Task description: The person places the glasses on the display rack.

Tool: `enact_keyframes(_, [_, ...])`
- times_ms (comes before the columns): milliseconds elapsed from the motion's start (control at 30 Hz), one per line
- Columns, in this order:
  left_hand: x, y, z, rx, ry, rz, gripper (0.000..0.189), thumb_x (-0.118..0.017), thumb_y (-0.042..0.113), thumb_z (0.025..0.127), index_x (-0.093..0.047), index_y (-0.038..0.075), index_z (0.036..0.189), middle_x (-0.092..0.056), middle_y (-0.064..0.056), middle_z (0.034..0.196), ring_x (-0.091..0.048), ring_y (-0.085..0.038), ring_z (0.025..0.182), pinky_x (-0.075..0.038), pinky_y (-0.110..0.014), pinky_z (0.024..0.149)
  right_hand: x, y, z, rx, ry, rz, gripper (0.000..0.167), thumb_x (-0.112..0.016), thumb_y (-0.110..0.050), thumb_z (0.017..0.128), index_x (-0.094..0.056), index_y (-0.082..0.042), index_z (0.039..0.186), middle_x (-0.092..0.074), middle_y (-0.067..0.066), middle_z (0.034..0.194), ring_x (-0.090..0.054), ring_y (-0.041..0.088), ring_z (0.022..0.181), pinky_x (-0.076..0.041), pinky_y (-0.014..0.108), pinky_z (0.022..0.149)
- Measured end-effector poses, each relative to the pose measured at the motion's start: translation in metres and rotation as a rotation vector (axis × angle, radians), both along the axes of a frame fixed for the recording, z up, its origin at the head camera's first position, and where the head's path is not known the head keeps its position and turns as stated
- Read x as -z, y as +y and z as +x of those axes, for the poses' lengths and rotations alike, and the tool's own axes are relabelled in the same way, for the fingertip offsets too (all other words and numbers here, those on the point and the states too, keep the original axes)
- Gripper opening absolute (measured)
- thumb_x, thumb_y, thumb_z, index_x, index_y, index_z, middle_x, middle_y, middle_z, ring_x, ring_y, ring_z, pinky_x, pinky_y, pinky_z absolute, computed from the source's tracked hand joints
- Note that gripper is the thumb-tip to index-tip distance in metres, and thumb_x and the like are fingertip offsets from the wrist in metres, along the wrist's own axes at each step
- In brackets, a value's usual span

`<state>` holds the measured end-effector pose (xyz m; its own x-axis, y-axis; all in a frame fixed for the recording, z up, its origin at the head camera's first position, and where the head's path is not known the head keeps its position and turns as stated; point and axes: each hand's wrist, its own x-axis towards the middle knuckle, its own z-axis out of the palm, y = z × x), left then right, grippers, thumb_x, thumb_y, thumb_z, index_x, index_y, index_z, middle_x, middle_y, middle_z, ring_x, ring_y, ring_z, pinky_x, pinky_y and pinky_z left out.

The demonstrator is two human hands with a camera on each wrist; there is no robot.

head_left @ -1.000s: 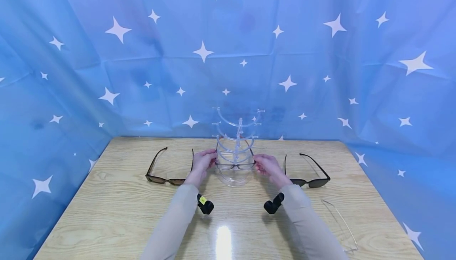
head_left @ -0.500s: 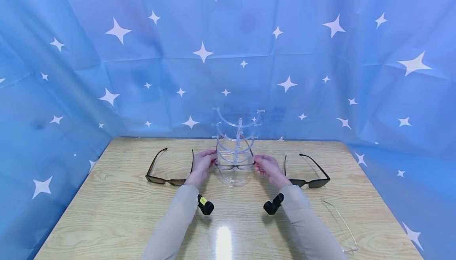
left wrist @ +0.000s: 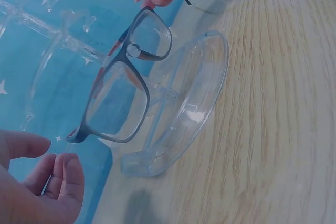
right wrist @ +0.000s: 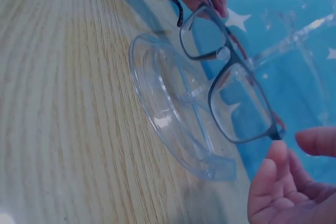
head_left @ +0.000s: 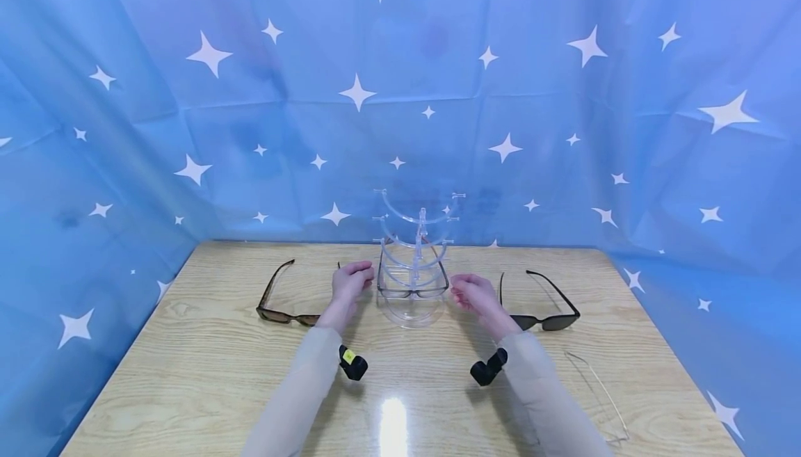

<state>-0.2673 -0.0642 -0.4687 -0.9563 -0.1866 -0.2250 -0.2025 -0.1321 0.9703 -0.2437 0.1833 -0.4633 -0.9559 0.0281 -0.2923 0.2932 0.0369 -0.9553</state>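
As I look through the head camera from far away, I find the dark-framed glasses with clear lenses and reddish arms [head_left: 410, 294] on the low part of the tall clear plastic stand [head_left: 418, 248]. The wrist cameras show me the middle of the frame at a little round clear knob [left wrist: 133, 51], and the glasses' arms point back toward 12 o'clock. Just beside the glasses, at 9 o'clock, is the person's left hand [head_left: 352, 282]. Its fingers are a bit bent, the thumb stands away from them, and they grip nothing. At 3 o'clock is the right hand [head_left: 472, 293]. Its fingers are loosely bent, its thumb is apart too, and nothing is held. One fingertip is so near the corner of the frame that I can't tell if it touches. With the stand as the middle of my clock, brown spotted plastic sunglasses [head_left: 289, 318] lie at 8 o'clock, partly hidden by the left arm. At 4 o'clock lie black sunglasses with dark lenses [head_left: 551, 323], partly behind the right arm. Farther out at 4 o'clock is a thin pale wire shape [head_left: 608, 396], too faint for me to see well. All of them are on a pale wooden table [head_left: 188, 387]. Behind it, at 12 o'clock, hangs a blue cloth with white stars [head_left: 432, 19].
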Motion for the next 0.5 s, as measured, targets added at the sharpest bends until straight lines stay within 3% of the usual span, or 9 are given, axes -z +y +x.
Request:
enact_keyframes(200, [-0.002,-0.008,0.008,0.031,0.022,-0.008,0.029,-0.059,-0.002,0.087,-0.06,-0.012,0.115,-0.061,-0.024,0.112,-0.061,-0.012,0.077,-0.054,-0.03,0.08,-0.005,-0.002,0.011,-0.001,0.023,-0.008,0.029,-0.053,-0.01,0.094,-0.05,0.009,0.116,-0.055,-0.001,0.073,-0.051,0.006,0.059,-0.044,0.016,0.055])
enact_keyframes(500, [-0.005,-0.023,0.026,0.103,0.039,-0.05,0.03,-0.058,0.001,0.089,-0.058,-0.01,0.117,-0.06,-0.021,0.113,-0.062,-0.016,0.086,-0.052,-0.036,0.086,-0.016,-0.014,0.032,-0.044,0.053,-0.024,0.024,-0.056,-0.008,0.092,-0.053,0.008,0.109,-0.057,-0.001,0.074,-0.054,0.009,0.062,-0.047,0.021,0.059])
